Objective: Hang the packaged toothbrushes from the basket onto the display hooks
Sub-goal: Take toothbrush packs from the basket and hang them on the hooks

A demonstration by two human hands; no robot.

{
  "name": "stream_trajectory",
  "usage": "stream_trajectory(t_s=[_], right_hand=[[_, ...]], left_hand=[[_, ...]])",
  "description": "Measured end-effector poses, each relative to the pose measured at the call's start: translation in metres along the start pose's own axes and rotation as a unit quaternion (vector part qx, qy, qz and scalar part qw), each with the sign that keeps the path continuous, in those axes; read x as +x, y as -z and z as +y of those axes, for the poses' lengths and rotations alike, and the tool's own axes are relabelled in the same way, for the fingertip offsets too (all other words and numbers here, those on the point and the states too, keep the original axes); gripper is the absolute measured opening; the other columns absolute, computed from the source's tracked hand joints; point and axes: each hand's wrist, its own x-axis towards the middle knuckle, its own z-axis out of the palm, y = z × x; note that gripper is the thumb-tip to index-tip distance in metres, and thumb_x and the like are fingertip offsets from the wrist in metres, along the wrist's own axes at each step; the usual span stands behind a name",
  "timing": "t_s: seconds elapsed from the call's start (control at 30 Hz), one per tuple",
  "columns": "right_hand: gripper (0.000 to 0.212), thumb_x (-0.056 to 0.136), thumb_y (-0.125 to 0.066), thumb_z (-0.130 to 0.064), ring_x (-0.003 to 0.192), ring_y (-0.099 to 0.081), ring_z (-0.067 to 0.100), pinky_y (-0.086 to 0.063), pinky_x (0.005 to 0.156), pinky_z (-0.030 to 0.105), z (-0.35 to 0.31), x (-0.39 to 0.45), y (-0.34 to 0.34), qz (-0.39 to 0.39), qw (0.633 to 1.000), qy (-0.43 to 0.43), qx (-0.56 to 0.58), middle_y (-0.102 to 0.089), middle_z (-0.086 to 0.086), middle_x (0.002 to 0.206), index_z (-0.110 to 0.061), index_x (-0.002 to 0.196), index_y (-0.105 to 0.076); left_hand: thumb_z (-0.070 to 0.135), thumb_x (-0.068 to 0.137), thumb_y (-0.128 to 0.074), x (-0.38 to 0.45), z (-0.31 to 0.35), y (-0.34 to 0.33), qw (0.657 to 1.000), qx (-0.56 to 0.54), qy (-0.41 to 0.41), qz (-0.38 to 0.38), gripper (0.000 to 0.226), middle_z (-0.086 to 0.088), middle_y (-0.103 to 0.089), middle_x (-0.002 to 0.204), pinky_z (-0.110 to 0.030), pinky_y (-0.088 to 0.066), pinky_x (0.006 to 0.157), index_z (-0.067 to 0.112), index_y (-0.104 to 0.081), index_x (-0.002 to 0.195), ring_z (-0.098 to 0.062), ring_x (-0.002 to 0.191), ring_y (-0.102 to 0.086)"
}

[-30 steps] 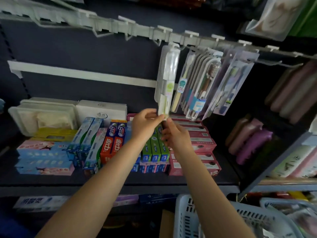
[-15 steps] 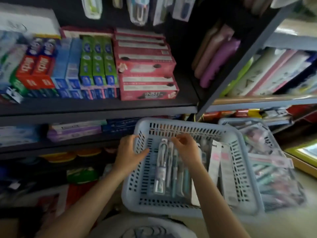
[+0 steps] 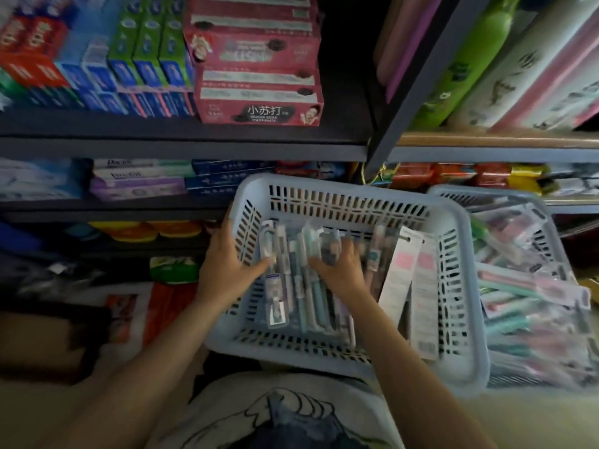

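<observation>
Hands down in the basket [image 3: 460, 228] now, both of them in among the packaged toothbrushes [image 3: 304, 286]. That pale blue slotted basket sits near the person, just in front of the dark shelving, and the packs lie side by side along its floor, long ways pointing far to near. Left hand [image 3: 227, 267] grips the basket's left wall, fingers over the outside, thumb hooked inside and touching the leftmost pack. Right hand [image 3: 337, 270] is spread over the middle packs, fingers bent down onto them; motion blur there, so whether it has actually pinched one up I cannot tell. Two long white-and-pink packs [image 3: 411, 286] lean against the basket's right wall. Just to the right, a second basket [image 3: 486, 197] holds a heap of more packaged brushes. Far side, a shelf [image 3: 181, 140] carries red toothpaste boxes [image 3: 259, 105] with green and blue cartons [image 3: 146, 59] to their left.
</observation>
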Motion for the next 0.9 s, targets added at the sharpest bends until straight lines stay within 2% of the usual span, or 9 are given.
stream_trajectory(t_s=[0.17, 0.3, 0.4, 0.5, 0.57, 0.63, 0.73, 0.8, 0.9], right_hand=[[0.111, 0.082, -0.078, -0.054, 0.147, -0.027, 0.035, -0.037, 0.114, 0.052, -0.008, 0.008, -0.009, -0.031, 0.997, 0.001, -0.071, -0.022, 0.014, 0.162, -0.009, 0.159, -0.012], [0.126, 0.078, -0.08, -0.057, 0.151, -0.015, 0.038, -0.03, 0.117, 0.049, -0.018, 0.005, -0.017, -0.05, 0.99, -0.013, -0.135, -0.01, 0.017, 0.164, -0.007, 0.159, 0.003], [0.122, 0.08, -0.081, -0.048, 0.145, -0.029, 0.039, -0.041, 0.111, 0.049, -0.019, 0.01, -0.018, -0.057, 0.991, -0.026, -0.118, -0.017, 0.018, 0.162, -0.011, 0.159, 0.003], [0.095, 0.084, -0.079, -0.026, 0.114, -0.056, 0.03, -0.056, 0.088, 0.044, -0.015, 0.016, -0.008, -0.051, 0.998, -0.045, 0.017, -0.044, 0.013, 0.144, -0.013, 0.155, -0.017], [0.087, 0.081, -0.082, -0.023, 0.104, -0.062, 0.029, -0.059, 0.084, 0.05, -0.011, 0.015, -0.005, -0.049, 0.994, -0.064, 0.075, -0.053, 0.011, 0.13, -0.012, 0.148, -0.028], [0.085, 0.081, -0.082, -0.022, 0.098, -0.062, 0.025, -0.058, 0.08, 0.045, -0.009, 0.011, -0.006, -0.053, 0.991, -0.073, 0.094, -0.055, 0.003, 0.116, -0.012, 0.147, -0.03], [0.093, 0.081, -0.085, -0.029, 0.116, -0.057, 0.029, -0.051, 0.089, 0.039, -0.009, 0.007, -0.008, -0.046, 0.991, -0.068, 0.101, -0.05, 0.009, 0.139, -0.014, 0.152, -0.026], [0.099, 0.078, -0.087, -0.032, 0.127, -0.052, 0.033, -0.05, 0.1, 0.044, -0.01, 0.007, -0.009, -0.036, 0.99, -0.07, 0.12, -0.043, 0.01, 0.15, -0.019, 0.154, -0.025], [0.102, 0.073, -0.091, -0.032, 0.127, -0.053, 0.033, -0.049, 0.104, 0.052, -0.01, 0.005, -0.014, -0.043, 0.983, -0.078, 0.163, -0.04, 0.009, 0.153, -0.023, 0.153, -0.029]], left_hand=[[0.056, 0.078, -0.078, -0.011, -0.008, 0.002, 1.0, 0.018, 0.0, -0.009, 0.11, -0.004, -0.033, 0.156, -0.041, -0.052, 0.095, 0.036, -0.008, 0.16, -0.025, 0.133, -0.047], [0.052, 0.08, -0.079, -0.02, -0.014, 0.004, 1.0, 0.012, 0.009, -0.015, 0.11, -0.005, -0.031, 0.158, -0.037, -0.048, 0.097, 0.032, -0.006, 0.161, -0.026, 0.133, -0.047], [0.048, 0.082, -0.078, -0.023, -0.013, 0.004, 1.0, 0.004, 0.024, -0.016, 0.109, -0.005, -0.028, 0.16, -0.037, -0.047, 0.098, 0.028, -0.007, 0.162, -0.025, 0.133, -0.047], [0.047, 0.083, -0.078, -0.023, -0.011, 0.006, 0.999, -0.006, 0.025, -0.023, 0.108, -0.004, -0.026, 0.16, -0.034, -0.046, 0.098, 0.028, -0.006, 0.162, -0.024, 0.134, -0.046], [0.047, 0.084, -0.077, -0.023, -0.009, 0.007, 0.999, -0.007, 0.028, -0.025, 0.108, -0.004, -0.026, 0.16, -0.033, -0.044, 0.097, 0.029, -0.005, 0.162, -0.023, 0.134, -0.046], [0.047, 0.084, -0.076, -0.023, -0.008, 0.007, 0.999, -0.012, 0.03, -0.031, 0.108, -0.003, -0.025, 0.16, -0.033, -0.044, 0.098, 0.03, -0.004, 0.162, -0.022, 0.134, -0.045], [0.048, 0.084, -0.076, -0.021, -0.008, 0.008, 0.999, -0.019, 0.03, -0.041, 0.108, -0.002, -0.025, 0.16, -0.037, -0.045, 0.103, 0.032, -0.003, 0.161, -0.022, 0.135, -0.044], [0.05, 0.084, -0.076, -0.02, -0.01, 0.009, 0.998, -0.023, 0.035, -0.054, 0.108, -0.001, -0.023, 0.161, -0.042, -0.045, 0.107, 0.033, -0.002, 0.161, -0.023, 0.137, -0.043], [0.054, 0.082, -0.076, -0.019, -0.012, 0.01, 0.997, -0.025, 0.038, -0.064, 0.111, 0.001, -0.021, 0.162, -0.048, -0.045, 0.109, 0.034, 0.0, 0.161, -0.024, 0.139, -0.042]])
